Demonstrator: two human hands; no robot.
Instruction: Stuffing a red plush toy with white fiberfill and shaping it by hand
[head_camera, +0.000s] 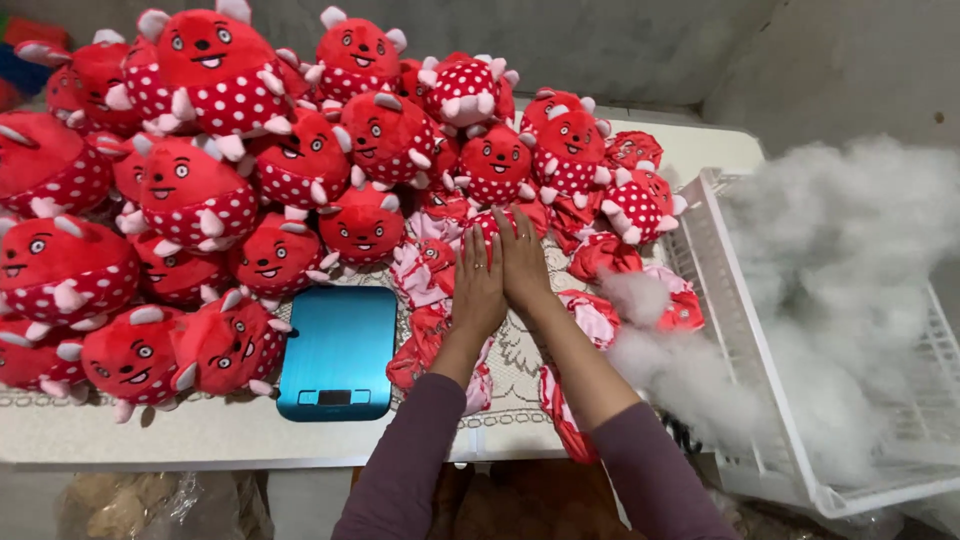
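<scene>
My left hand (478, 283) and my right hand (523, 262) lie flat side by side, fingers straight and pointing away from me, on the table among limp red unstuffed toy skins (428, 268). Their fingertips reach a small stuffed red toy (497, 165) at the edge of the pile. Neither hand grips anything. A big heap of stuffed round red plush toys with white dots and faces (190, 190) fills the table's left and back.
A blue digital scale (338, 352) sits left of my arms near the table's front edge. A white plastic crate (745, 340) full of grey-white stuffing fibre (840, 260) stands at the right; loose fibre (640, 300) spills beside it. Bags lie under the table.
</scene>
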